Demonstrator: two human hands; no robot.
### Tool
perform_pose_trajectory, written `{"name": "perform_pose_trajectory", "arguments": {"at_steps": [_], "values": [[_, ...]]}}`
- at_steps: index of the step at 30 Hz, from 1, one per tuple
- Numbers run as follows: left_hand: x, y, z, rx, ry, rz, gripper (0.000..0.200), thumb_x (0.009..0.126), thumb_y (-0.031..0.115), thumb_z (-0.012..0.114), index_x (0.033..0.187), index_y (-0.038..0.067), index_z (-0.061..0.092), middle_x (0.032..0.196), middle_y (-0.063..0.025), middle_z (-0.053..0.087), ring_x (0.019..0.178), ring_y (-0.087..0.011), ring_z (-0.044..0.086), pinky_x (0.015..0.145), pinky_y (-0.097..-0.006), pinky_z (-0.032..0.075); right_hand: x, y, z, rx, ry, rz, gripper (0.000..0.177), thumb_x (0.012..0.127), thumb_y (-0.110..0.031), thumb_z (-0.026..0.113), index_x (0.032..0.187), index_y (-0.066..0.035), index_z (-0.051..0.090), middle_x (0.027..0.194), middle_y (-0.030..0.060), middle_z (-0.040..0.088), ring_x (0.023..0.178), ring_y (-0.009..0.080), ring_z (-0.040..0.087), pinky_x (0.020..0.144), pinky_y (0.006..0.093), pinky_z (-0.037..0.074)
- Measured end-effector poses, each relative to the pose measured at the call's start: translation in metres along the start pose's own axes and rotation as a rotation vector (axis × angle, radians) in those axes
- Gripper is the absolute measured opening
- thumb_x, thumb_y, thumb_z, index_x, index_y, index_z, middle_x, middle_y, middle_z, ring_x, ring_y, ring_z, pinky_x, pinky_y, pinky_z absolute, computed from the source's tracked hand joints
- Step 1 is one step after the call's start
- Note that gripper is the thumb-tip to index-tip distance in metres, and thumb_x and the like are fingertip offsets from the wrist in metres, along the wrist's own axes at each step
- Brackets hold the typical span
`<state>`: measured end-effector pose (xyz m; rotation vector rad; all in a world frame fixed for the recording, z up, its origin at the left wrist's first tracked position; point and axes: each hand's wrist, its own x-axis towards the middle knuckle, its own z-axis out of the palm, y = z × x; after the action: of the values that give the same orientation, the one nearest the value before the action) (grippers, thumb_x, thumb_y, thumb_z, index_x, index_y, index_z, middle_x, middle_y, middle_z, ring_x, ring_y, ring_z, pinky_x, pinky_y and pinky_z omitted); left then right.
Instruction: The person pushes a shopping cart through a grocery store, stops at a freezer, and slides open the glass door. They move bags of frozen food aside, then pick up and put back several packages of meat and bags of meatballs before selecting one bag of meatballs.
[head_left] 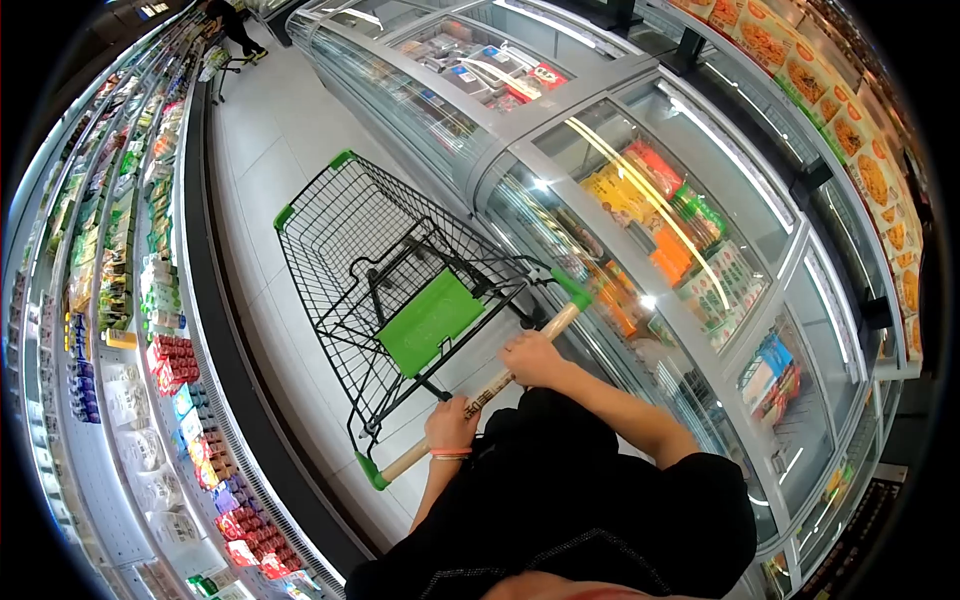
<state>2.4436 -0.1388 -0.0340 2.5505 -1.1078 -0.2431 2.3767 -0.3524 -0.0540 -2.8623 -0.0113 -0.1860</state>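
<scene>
Toward ten o'clock, black mesh is being shown by the cart (325,240); toward nine, green by its flap (430,322); toward two, yellow by a freezer pack (606,196).

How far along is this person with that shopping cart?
Already done: the left hand and right hand are gripping the handle. In hand: only the cart, beside the glass-topped freezer. Left: any loading looks unstarted, since no goods show in the cart's wire basket.
</scene>
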Motion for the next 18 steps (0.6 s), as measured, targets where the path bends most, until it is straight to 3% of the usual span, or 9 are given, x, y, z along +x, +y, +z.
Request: {"name": "perform_pose_trajectory", "arguments": {"at_steps": [3,8,11,18], "values": [[0.034,-0.02,-0.003,0.078,0.022,-0.101,0.021,0.068,0.029,0.069,0.074,0.013,0.057,0.063,-0.0076,0.058,0.059,-0.0287,0.058,0.052,-0.041,0.047,0.037,0.01,0.007,0.005,0.045,0.002,0.016,0.06,-0.016,0.064,0.07,-0.009,0.055,0.067,0.0053,0.058,0.066,0.024,0.06,0.064,0.0354,0.045],[0.096,-0.071,-0.018,0.16,0.104,-0.064,0.021,0.066,0.025,0.068,0.068,0.011,0.054,0.059,-0.0101,0.055,0.055,-0.0297,0.056,0.05,-0.041,0.046,0.116,0.019,0.01,0.068,0.123,-0.009,0.016,0.06,-0.016,0.065,0.069,-0.009,0.054,0.065,0.0056,0.058,0.064,0.0232,0.06,0.061,0.0334,0.044],[0.141,-0.097,-0.038,0.18,0.107,-0.053,0.02,0.066,0.022,0.069,0.066,0.01,0.053,0.058,-0.0105,0.054,0.053,-0.0303,0.055,0.048,-0.0411,0.044,0.168,0.026,0.022,0.087,0.114,0.0,0.008,0.068,-0.015,0.058,0.069,-0.009,0.054,0.066,0.0066,0.057,0.067,0.0235,0.06,0.063,0.0359,0.043],[0.251,-0.187,-0.062,0.205,0.135,-0.01,0.019,0.066,0.02,0.068,0.066,0.01,0.052,0.059,-0.0102,0.054,0.054,-0.03,0.055,0.049,-0.041,0.044,0.303,0.053,0.044,0.041,0.198,-0.024,0.009,0.066,-0.016,0.059,0.068,-0.009,0.054,0.064,0.0059,0.056,0.061,0.0216,0.057,0.057,0.0329,0.041]]}}
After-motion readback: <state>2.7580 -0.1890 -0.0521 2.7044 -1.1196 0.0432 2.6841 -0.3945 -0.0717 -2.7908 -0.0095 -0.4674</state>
